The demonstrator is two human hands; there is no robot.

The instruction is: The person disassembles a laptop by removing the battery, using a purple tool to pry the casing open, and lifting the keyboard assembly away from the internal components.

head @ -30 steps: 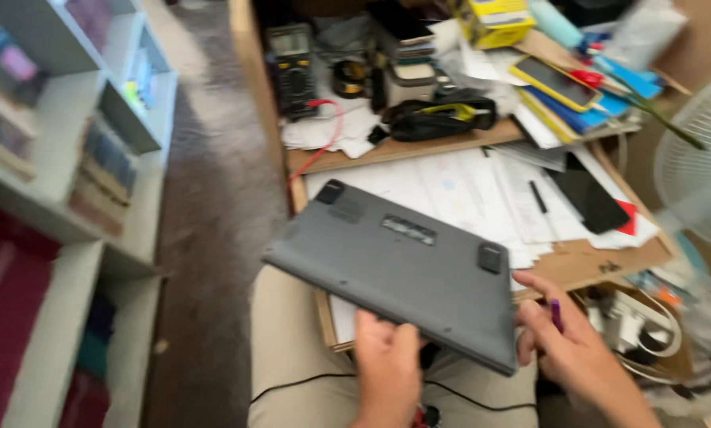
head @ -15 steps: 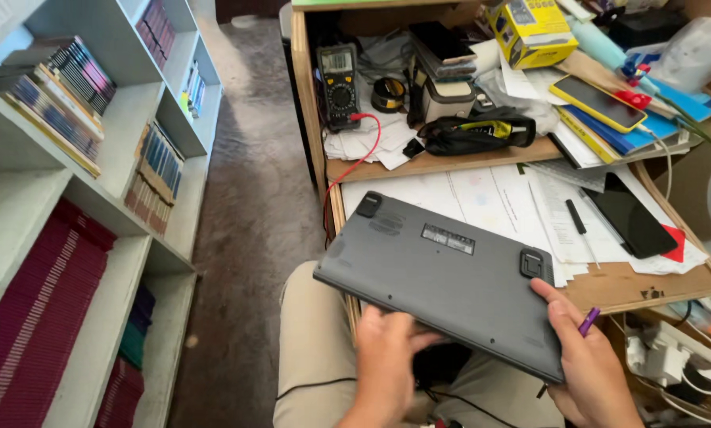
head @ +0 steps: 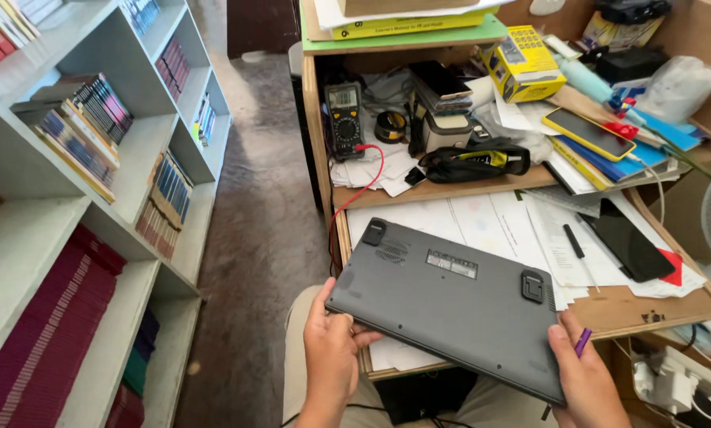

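Carefully: your left hand point(head: 329, 349) and right hand point(head: 585, 380) both grip the grey laptop point(head: 450, 305); keep it level above the desk point(head: 649, 305).

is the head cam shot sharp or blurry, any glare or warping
Head view: mostly sharp, the grey laptop and both hands, left hand and right hand, crisp; bright daylight washes out the white bookshelf at left; wide-angle lens bends the shelf lines; soft shadow under the desk's upper shelf.
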